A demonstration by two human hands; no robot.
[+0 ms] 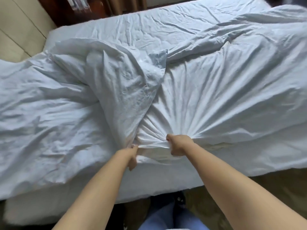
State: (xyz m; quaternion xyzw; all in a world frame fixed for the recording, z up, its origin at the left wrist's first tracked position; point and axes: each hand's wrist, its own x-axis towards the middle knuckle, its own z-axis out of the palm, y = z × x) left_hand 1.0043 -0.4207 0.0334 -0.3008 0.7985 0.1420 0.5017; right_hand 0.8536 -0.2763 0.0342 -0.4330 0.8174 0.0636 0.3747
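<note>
left hand (132, 156): grips a bunched fold of the duvet (216, 90) at the bed's near edge
right hand (178, 145): fist closed round the same gather, just beside the left hand
duvet: white, creases fan out from the right hand; left part heaped and twisted
fold between hands: pulled taut
bed (116, 27): wrinkled white sheet bare at the far side
legs (169, 218): blue trousers, below the bed edge
floor (274, 183): brown
</note>
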